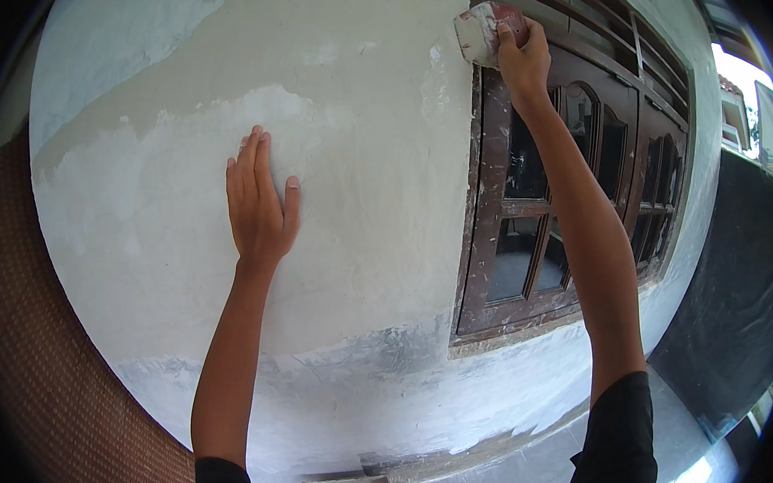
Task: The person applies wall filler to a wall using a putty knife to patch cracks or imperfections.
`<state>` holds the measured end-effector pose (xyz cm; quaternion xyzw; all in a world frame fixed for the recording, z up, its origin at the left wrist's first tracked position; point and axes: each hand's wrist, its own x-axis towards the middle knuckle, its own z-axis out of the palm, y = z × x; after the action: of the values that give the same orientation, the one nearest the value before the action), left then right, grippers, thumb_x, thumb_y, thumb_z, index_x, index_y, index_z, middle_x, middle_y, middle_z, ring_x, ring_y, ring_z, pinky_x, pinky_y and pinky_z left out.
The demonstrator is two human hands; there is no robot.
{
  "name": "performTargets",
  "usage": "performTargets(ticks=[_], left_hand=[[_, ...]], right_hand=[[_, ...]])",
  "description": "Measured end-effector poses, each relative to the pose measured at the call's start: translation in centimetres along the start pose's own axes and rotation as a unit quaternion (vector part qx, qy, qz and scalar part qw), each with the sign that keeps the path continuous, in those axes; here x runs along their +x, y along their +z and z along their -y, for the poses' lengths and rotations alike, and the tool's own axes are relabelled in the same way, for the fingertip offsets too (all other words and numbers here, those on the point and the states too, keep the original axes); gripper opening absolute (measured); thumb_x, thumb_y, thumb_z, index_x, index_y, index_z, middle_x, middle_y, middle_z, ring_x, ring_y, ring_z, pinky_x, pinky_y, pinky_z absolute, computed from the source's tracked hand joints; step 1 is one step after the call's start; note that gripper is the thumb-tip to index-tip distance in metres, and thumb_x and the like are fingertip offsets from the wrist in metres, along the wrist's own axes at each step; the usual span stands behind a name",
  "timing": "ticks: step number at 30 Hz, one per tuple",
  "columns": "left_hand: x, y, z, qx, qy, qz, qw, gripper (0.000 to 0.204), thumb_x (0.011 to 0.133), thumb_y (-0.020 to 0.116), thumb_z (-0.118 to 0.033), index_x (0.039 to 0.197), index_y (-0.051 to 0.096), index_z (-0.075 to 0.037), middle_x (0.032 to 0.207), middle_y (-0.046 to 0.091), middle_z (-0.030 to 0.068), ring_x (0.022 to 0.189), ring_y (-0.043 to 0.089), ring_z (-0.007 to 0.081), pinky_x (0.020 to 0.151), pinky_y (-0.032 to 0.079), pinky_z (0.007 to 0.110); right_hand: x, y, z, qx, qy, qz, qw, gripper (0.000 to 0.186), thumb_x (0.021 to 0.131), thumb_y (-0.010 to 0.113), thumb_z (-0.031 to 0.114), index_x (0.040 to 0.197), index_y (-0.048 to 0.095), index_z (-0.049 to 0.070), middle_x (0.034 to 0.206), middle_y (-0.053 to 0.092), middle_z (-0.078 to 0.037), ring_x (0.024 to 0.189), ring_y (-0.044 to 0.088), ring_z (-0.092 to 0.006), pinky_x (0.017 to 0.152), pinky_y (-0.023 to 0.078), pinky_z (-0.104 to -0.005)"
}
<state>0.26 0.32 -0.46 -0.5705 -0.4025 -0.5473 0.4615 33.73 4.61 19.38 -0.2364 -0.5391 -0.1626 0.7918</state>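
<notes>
My left hand (259, 201) lies flat on the plastered wall (175, 254), fingers together and pointing up, holding nothing. My right hand (523, 56) is raised high and grips a small putty scraper (478, 32) with a reddish handle and a white-smeared blade. The blade rests at the wall's edge where it meets the dark wooden window frame (483, 235). The wall shows pale fresh filler patches over grey plaster.
The brown wooden window (578, 185) with arched glass panes runs to the right, spattered with white. A dark sheet (736, 309) hangs at the far right. A brown woven surface (40, 369) is at the left. Below lies a tiled floor (524, 472).
</notes>
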Motion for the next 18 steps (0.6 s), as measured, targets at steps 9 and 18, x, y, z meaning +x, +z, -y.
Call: performTargets(ticks=[9, 18], left_hand=[[0.0, -0.2, -0.1, 0.007, 0.001, -0.002, 1.0, 0.061, 0.095, 0.049, -0.019, 0.152, 0.032, -0.004, 0.159, 0.034, 0.0109, 0.146, 0.032, 0.03, 0.12, 0.021, 0.051], [0.1, -0.2, -0.3, 0.001, 0.001, 0.002, 1.0, 0.062, 0.095, 0.049, -0.019, 0.152, 0.031, -0.004, 0.159, 0.034, 0.0105, 0.147, 0.03, 0.0295, 0.121, 0.02, 0.05]], right_hand=[[-0.5, -0.1, 0.2, -0.037, 0.009, 0.014, 0.999, 0.039, 0.096, 0.065, 0.024, 0.124, 0.059, -0.001, 0.11, 0.067, -0.012, 0.097, 0.064, -0.0174, 0.088, 0.051, -0.0311], [-2.3, -0.6, -1.4, -0.017, -0.044, 0.021, 0.999, 0.035, 0.093, 0.065, 0.02, 0.12, 0.058, -0.002, 0.104, 0.07, -0.02, 0.097, 0.068, -0.0266, 0.09, 0.05, -0.0373]])
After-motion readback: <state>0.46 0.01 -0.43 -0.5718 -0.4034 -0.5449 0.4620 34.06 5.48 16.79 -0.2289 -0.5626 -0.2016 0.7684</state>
